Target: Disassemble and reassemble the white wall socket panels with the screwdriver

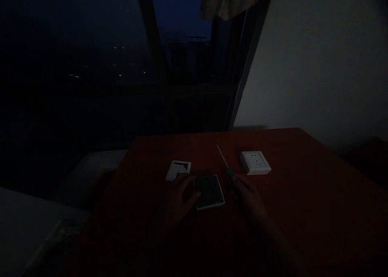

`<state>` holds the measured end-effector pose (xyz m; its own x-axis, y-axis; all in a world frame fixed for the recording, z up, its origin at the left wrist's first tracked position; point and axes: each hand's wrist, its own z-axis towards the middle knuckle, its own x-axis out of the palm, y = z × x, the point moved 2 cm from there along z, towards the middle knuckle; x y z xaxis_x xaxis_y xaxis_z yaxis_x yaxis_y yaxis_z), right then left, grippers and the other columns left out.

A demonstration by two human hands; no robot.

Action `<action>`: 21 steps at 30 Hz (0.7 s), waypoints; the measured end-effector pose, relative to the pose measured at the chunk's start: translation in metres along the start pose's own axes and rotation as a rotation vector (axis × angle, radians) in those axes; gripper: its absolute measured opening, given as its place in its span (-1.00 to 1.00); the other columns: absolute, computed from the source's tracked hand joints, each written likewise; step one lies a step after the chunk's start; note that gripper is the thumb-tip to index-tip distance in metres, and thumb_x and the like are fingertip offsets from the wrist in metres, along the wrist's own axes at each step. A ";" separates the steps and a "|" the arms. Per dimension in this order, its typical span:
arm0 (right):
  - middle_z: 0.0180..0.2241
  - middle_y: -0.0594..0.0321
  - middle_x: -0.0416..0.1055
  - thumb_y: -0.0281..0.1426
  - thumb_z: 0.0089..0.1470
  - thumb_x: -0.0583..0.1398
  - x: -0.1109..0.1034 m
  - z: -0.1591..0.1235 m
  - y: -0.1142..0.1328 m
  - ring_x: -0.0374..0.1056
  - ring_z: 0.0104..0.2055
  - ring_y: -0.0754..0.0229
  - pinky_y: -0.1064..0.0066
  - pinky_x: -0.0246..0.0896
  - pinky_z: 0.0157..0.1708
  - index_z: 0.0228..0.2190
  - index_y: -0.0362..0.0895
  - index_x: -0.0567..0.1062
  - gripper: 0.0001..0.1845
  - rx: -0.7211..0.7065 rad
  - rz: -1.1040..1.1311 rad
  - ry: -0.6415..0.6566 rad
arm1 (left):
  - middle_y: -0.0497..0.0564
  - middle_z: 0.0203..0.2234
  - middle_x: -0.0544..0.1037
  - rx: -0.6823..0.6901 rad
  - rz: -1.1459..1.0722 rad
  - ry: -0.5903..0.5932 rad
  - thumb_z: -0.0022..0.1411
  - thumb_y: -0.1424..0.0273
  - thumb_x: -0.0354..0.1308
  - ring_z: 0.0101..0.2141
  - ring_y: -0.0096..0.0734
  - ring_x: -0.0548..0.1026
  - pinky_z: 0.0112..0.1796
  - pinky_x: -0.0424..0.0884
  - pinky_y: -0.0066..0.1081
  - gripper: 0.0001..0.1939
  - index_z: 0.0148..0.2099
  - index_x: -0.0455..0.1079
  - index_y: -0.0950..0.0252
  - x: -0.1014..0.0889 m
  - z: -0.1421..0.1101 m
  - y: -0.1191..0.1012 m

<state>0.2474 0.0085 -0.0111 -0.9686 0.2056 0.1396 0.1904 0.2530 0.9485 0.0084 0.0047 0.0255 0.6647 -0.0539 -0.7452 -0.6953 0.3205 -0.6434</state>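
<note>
One box (210,193) lies opened on the table (287,196), a white frame (173,171) — apparently its own, in this gloom — already off; left hand (178,196) spread at the box's edge, right hand (249,194) clasped round a screwdriver (229,171), tip touching nothing. The socket unit (256,162) looks closed.

Green-handled screwdriver (230,172), tip pointing away; dark-faced, white-rimmed square box (209,192) flat, near left.
</note>
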 end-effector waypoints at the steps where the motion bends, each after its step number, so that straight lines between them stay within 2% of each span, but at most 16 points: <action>1: -0.31 0.23 0.50 -0.18 -0.10 0.29 -0.002 0.000 0.003 0.36 -0.37 0.14 0.36 0.22 -0.41 -0.14 -0.04 0.54 -0.56 -0.015 -0.054 0.011 | 0.11 0.11 0.31 -0.003 -0.015 0.032 0.23 0.30 0.16 0.09 -0.15 0.31 0.07 0.29 -0.15 -0.57 0.14 0.25 0.20 0.003 -0.002 0.002; 4: -0.09 0.25 0.48 -0.39 -0.19 0.30 -0.009 -0.005 0.027 0.37 -0.10 0.02 0.25 0.22 -0.14 -0.11 0.05 0.54 -0.51 -0.162 -0.244 0.045 | 0.16 0.21 0.18 -0.009 -0.060 0.123 0.09 0.26 0.30 0.18 -0.06 0.20 0.13 0.22 -0.10 -0.26 0.26 0.09 0.21 0.014 -0.007 0.010; 5: -0.06 0.27 0.47 -0.42 -0.18 0.28 -0.010 -0.008 0.039 0.34 -0.03 0.01 0.23 0.17 -0.04 -0.11 0.07 0.54 -0.51 -0.225 -0.312 0.075 | 0.17 0.22 0.16 -0.009 -0.073 0.144 0.05 0.25 0.33 0.19 -0.04 0.18 0.14 0.20 -0.08 -0.18 0.29 0.05 0.20 0.017 -0.008 0.011; 7: -0.06 0.27 0.47 -0.45 -0.16 0.25 -0.011 -0.015 0.068 0.32 0.00 0.00 0.20 0.13 0.02 -0.13 0.07 0.54 -0.53 -0.389 -0.449 0.136 | 0.17 0.24 0.15 -0.020 -0.093 0.168 0.00 0.23 0.36 0.20 -0.02 0.16 0.15 0.18 -0.05 -0.09 0.31 -0.01 0.18 0.021 -0.009 0.014; 9: -0.09 0.22 0.47 -0.39 -0.08 0.24 -0.008 -0.024 0.096 0.35 -0.04 0.00 0.19 0.20 -0.04 -0.14 0.03 0.53 -0.61 -0.516 -0.568 0.199 | 0.17 0.25 0.13 -0.042 -0.107 0.186 -0.01 0.23 0.37 0.21 -0.01 0.15 0.15 0.15 -0.03 -0.06 0.32 -0.02 0.18 0.023 -0.008 0.014; 10: -0.13 0.20 0.48 -0.36 -0.03 0.23 -0.005 -0.028 0.108 0.38 -0.10 0.02 0.21 0.25 -0.12 -0.13 0.01 0.51 -0.64 -0.532 -0.632 0.250 | 0.17 0.26 0.11 -0.047 -0.115 0.193 -0.01 0.23 0.37 0.21 -0.01 0.14 0.16 0.14 -0.04 -0.06 0.32 -0.03 0.17 0.023 -0.008 0.014; 12: -0.18 0.19 0.49 -0.30 0.02 0.22 -0.001 -0.033 0.128 0.41 -0.20 0.08 0.29 0.32 -0.29 -0.13 -0.02 0.46 -0.68 -0.563 -0.679 0.211 | 0.15 0.26 0.10 -0.040 -0.134 0.204 -0.01 0.22 0.37 0.22 -0.02 0.13 0.16 0.13 -0.06 -0.05 0.33 -0.05 0.16 0.022 -0.008 0.012; 14: -0.17 0.18 0.48 -0.26 0.02 0.24 0.005 -0.036 0.142 0.41 -0.20 0.09 0.35 0.32 -0.36 -0.16 -0.02 0.45 -0.70 -0.648 -0.699 0.142 | 0.14 0.27 0.09 -0.035 -0.146 0.211 0.01 0.22 0.36 0.22 -0.04 0.13 0.17 0.13 -0.08 -0.06 0.33 -0.07 0.16 0.020 -0.007 0.009; 17: -0.23 0.19 0.48 -0.24 0.06 0.21 0.018 -0.036 0.150 0.41 -0.23 0.12 0.39 0.29 -0.41 -0.21 -0.04 0.42 -0.76 -0.750 -0.733 0.112 | 0.14 0.28 0.08 -0.066 -0.137 0.220 0.00 0.22 0.36 0.23 -0.03 0.11 0.17 0.13 -0.06 -0.05 0.33 -0.07 0.16 0.019 -0.007 0.008; 21: -0.34 0.26 0.45 -0.26 0.14 0.14 0.038 -0.034 0.149 0.38 -0.37 0.22 0.42 0.24 -0.44 -0.24 -0.06 0.37 -0.83 -0.825 -0.806 0.160 | 0.15 0.27 0.09 -0.064 -0.119 0.234 -0.02 0.22 0.37 0.22 -0.02 0.13 0.15 0.15 -0.06 -0.03 0.33 -0.06 0.18 0.021 -0.005 0.010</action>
<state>0.2337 0.0216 0.1456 -0.7817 0.1291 -0.6101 -0.5949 -0.4480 0.6674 0.0139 0.0015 0.0030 0.6666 -0.3067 -0.6795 -0.6373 0.2384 -0.7328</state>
